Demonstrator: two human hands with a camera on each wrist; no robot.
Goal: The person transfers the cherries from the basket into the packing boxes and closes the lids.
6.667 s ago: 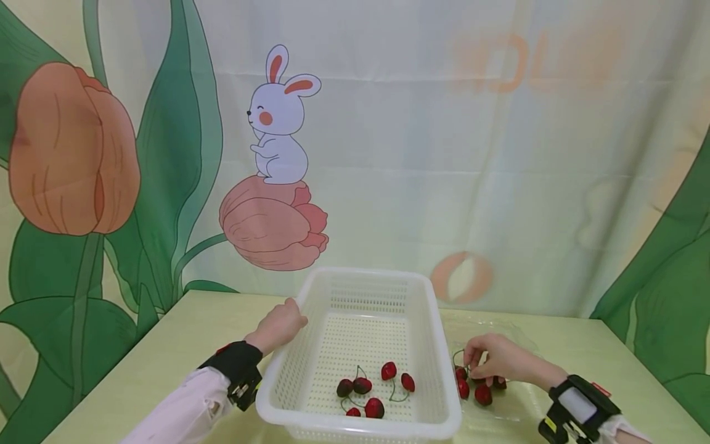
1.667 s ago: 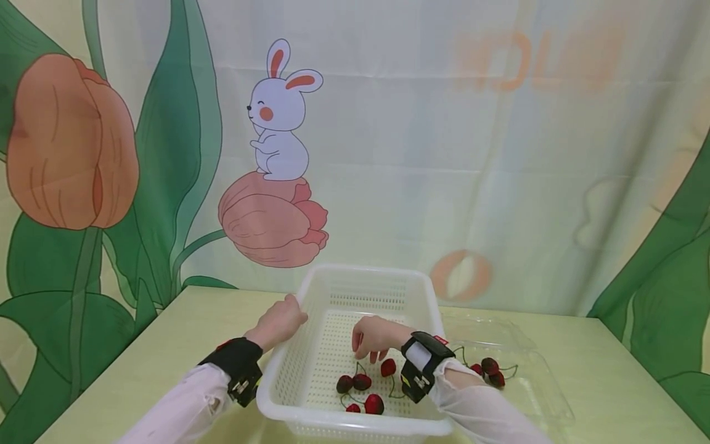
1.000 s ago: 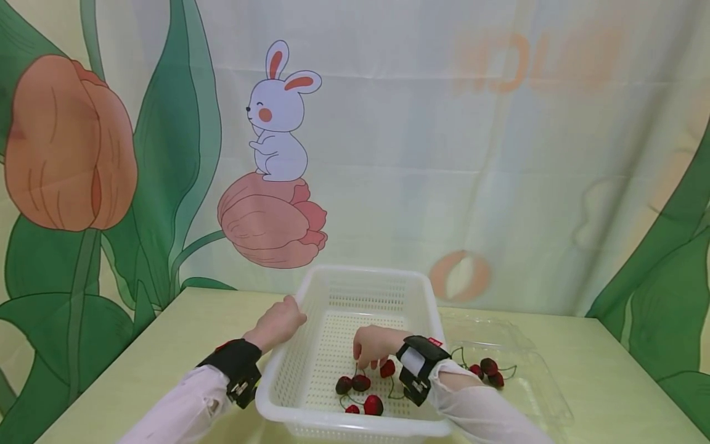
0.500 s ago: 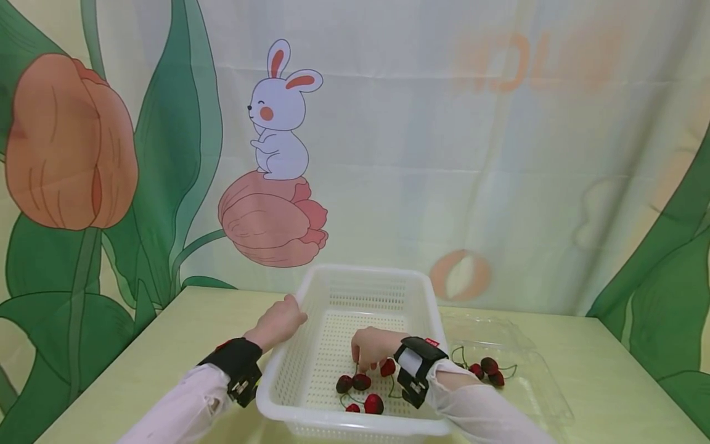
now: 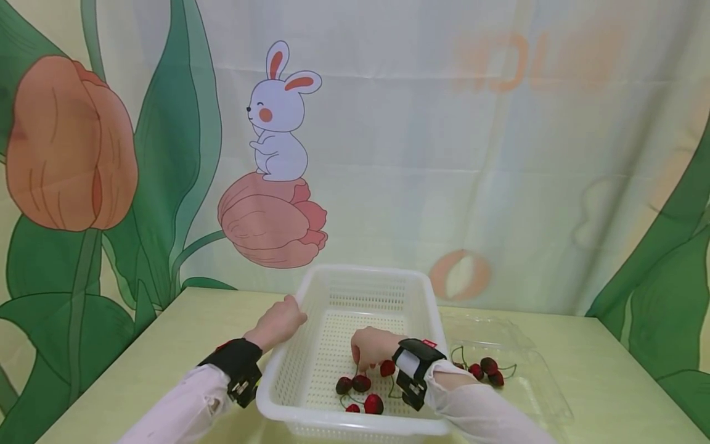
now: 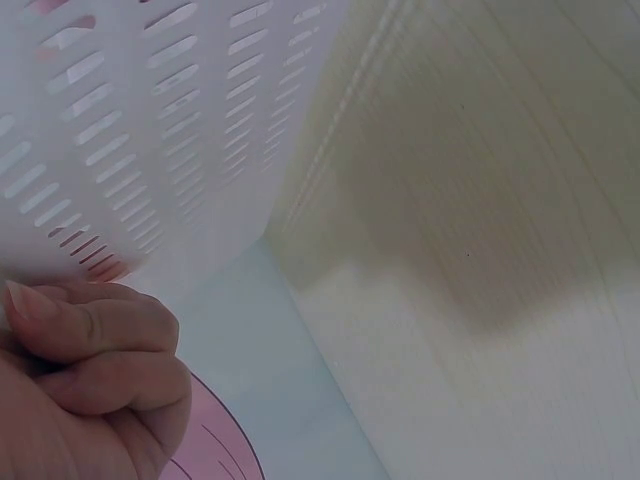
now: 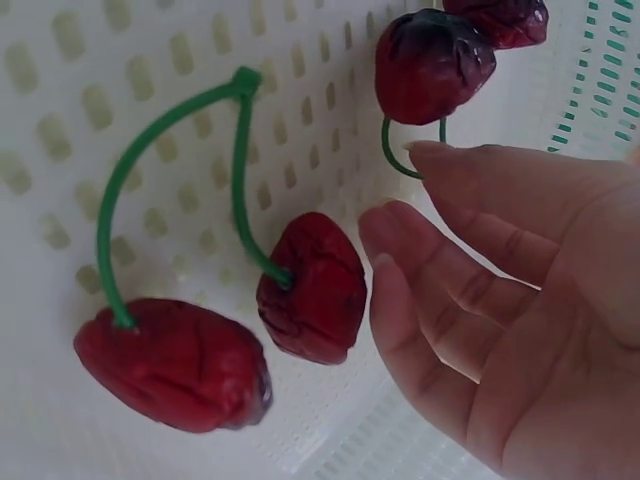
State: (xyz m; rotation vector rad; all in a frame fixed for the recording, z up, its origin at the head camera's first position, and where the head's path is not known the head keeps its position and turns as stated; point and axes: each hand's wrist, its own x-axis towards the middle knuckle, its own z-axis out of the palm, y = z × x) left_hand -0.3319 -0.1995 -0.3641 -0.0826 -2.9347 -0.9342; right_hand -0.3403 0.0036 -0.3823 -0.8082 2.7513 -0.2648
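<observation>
My left hand [image 5: 280, 322] grips the left rim of a white perforated plastic basket [image 5: 355, 422]; in the left wrist view its curled fingers [image 6: 120, 380] stand at the basket's slotted wall. Inside the basket my right hand [image 5: 373, 345] reaches down, thumb and fingertips at the green stem of a pair of dark red cherries [image 5: 361, 383]. The right wrist view shows this stem passing behind the thumb [image 7: 490, 170], while the cherries [image 7: 435, 68] lie on the basket floor. Another stemmed pair [image 7: 180, 365] lies beside the fingers, and further cherries [image 5: 373, 404] rest near the front wall.
Right of the basket, a clear plastic container [image 5: 540, 382] with a raised lid lies on the pale table [image 5: 616, 382]. Several cherries [image 5: 489, 366] with green stems are in it. A printed curtain [image 5: 383, 154] with a rabbit and tulips hangs behind the table.
My right hand has moved left from the cherries at the clear container into the basket, then lowered to the stem, its fingers drawing together. The left hand has stayed on the rim.
</observation>
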